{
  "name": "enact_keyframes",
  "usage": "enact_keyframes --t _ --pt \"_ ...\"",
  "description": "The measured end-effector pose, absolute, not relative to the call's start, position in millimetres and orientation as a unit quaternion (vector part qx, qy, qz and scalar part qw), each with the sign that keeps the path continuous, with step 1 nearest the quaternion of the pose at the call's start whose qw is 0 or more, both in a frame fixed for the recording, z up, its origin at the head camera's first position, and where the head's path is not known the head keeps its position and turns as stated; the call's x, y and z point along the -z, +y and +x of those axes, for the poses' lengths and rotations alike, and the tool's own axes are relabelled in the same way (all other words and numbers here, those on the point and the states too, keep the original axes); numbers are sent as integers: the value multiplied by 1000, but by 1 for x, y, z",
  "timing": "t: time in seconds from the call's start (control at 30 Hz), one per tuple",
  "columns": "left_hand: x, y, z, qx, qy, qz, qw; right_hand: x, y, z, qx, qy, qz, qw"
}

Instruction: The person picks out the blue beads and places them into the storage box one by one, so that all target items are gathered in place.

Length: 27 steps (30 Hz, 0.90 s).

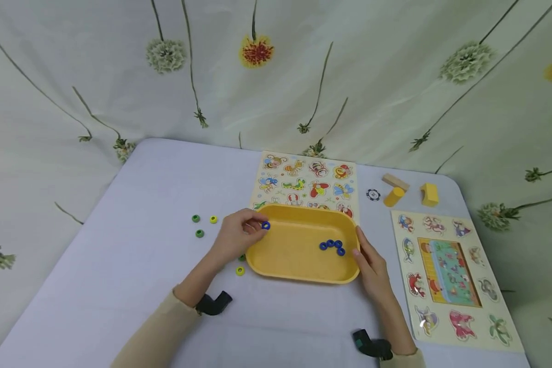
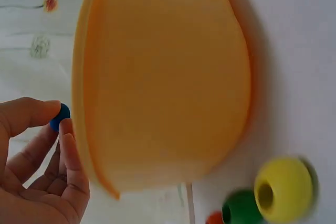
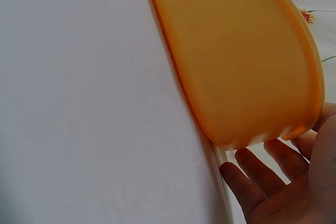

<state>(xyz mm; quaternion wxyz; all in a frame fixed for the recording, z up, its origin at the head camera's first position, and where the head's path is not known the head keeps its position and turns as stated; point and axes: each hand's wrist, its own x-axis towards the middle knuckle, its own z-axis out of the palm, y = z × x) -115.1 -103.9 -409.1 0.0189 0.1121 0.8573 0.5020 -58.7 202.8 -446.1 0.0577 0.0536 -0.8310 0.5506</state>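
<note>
My left hand (image 1: 236, 236) pinches a blue bead (image 1: 266, 225) between thumb and fingertips, over the left end of a yellow tray (image 1: 285, 255). In the left wrist view this blue bead (image 2: 60, 117) shows just beyond the tray's rim. Several more blue beads (image 1: 330, 243) lie toward the right inside the tray. At the tray's right end, my right hand (image 1: 372, 266) grips the rim, fingers along the outer wall. The right wrist view shows those fingers (image 3: 260, 171) against the tray wall (image 3: 247, 77).
Left of the tray lie green beads (image 1: 200, 233) and yellow beads (image 1: 213, 219). An insect puzzle board (image 1: 303, 179) extends behind the tray. To the right are a sea-animal puzzle board (image 1: 441, 286), a yellow cylinder (image 1: 393, 197), an arch block (image 1: 429, 194) and a round chip (image 1: 373, 194).
</note>
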Motion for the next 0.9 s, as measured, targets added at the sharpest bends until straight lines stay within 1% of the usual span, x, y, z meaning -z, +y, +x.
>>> enact_keyframes --t 0.2,0.33,0.4,0.63,0.77,0.9 --pt "418 -47 -141 -484 861 131 90 444 202 -60 -543 -836 53 54" --pt "432 -22 -155 -474 857 148 134 444 202 -59 -542 -837 58 59" --pt "439 -13 -159 -476 853 157 146 444 202 -59 -539 -837 63 61" --pt "457 5 -163 -460 851 200 156 444 201 -59 -536 -840 61 61" --pt "462 11 -162 -433 858 227 155 444 201 -59 -536 -840 54 57" --pt "465 14 -160 -423 860 235 163 444 201 -59 -539 -840 44 51"
